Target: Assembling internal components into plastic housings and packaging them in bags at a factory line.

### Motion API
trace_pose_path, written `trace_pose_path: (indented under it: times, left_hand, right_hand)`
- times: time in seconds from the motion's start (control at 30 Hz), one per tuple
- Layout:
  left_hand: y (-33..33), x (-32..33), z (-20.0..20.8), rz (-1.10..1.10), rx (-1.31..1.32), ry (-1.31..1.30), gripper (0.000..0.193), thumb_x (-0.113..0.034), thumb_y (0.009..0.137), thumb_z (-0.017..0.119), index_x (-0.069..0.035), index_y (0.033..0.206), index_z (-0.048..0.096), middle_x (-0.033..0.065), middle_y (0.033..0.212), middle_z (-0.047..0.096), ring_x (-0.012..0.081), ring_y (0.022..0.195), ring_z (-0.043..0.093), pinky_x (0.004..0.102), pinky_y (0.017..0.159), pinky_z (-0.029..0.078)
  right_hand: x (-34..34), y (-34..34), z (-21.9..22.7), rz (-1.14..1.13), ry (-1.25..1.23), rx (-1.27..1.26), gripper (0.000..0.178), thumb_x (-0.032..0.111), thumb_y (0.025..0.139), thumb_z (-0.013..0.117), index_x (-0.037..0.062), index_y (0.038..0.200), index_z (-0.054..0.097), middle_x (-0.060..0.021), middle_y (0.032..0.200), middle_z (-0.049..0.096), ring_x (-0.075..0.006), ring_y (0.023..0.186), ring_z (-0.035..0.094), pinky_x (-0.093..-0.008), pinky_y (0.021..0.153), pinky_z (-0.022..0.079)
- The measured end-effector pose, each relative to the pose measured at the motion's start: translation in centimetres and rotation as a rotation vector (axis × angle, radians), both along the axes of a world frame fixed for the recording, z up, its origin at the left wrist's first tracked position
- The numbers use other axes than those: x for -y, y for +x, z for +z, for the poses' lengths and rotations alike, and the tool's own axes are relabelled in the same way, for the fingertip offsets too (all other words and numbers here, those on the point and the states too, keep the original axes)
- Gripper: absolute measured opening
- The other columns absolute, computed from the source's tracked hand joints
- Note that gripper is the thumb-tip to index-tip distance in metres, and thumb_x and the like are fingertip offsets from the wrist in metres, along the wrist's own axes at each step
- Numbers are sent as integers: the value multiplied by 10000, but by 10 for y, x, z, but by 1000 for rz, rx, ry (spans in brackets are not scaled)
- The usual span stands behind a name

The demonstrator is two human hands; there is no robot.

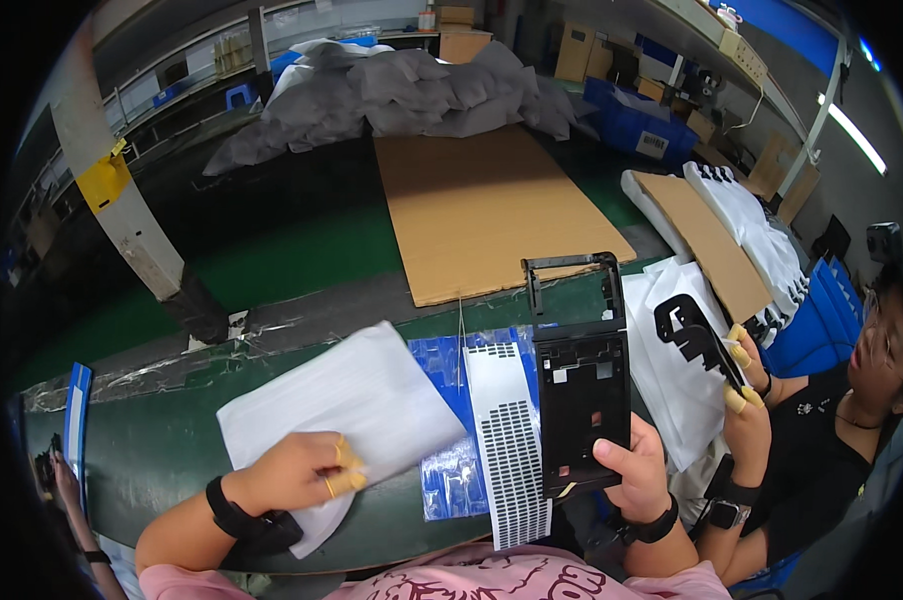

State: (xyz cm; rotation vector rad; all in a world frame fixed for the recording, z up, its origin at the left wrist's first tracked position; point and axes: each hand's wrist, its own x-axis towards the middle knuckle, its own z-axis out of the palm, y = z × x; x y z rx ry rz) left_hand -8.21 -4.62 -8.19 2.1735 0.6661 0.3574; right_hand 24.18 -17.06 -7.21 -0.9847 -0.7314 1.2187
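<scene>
My left hand (307, 468), with yellow covers on its fingertips, is closed at the near edge of a white foam bag (337, 400). The bag lies on the green table, its lower end drooping toward me. My right hand (640, 470) grips a black plastic housing (584, 375) by its lower right side, thumb on the front face. This housing is held up, tall and narrow, with an open frame at its top and small light patches inside. Just left of it lies a white sheet of black labels (512, 450) on blue plastic strips (447, 485).
At right a co-worker's hands (747, 385) hold a black plastic part (697, 335) over white foam bags (662, 300). A large cardboard sheet (492, 210) spans the middle, with grey bags (422, 95) piled beyond. A post (132, 210) stands at left; another person's arm (72, 495) shows at far left.
</scene>
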Motion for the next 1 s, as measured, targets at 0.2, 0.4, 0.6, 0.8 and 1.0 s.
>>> trace_pose_path:
  times: [0.2,0.4,0.6,0.8,1.0]
  left_hand:
    - [-14,-66,40,580,193,171,104,-70,831,507,-6,826,589,10,725,556,54,652,466,230,577,403]
    - [101,-126,69,405,340,551,113,-30,761,529,11,843,595,146,747,582,196,667,565,280,610,437]
    - [137,-121,33,267,338,371,69,-18,721,612,-2,787,597,70,678,597,103,638,562,235,574,449]
    - [112,-166,29,451,656,-132,59,-56,809,521,1,806,535,45,685,562,95,623,517,255,582,432]
    - [105,-160,50,648,486,312,80,-58,817,503,18,842,495,128,669,576,184,527,529,288,505,402]
  right_hand:
    - [-18,-2,5,99,47,-31,320,48,779,551,-36,1075,459,-124,966,559,-171,833,572,-305,737,476]
    - [-108,-18,32,179,276,-324,303,40,833,489,29,1130,427,-102,1000,547,-214,861,573,-357,757,483]
    - [-158,-28,17,409,222,-240,302,55,840,508,34,1135,451,-69,1048,540,-172,948,542,-327,832,446]
    - [-156,-13,3,347,131,-134,320,38,805,535,-15,1111,458,-114,1016,557,-211,880,578,-359,804,473]
    - [-144,-17,12,349,193,289,346,39,781,577,-44,1104,485,-79,1044,550,-135,936,519,-278,846,406]
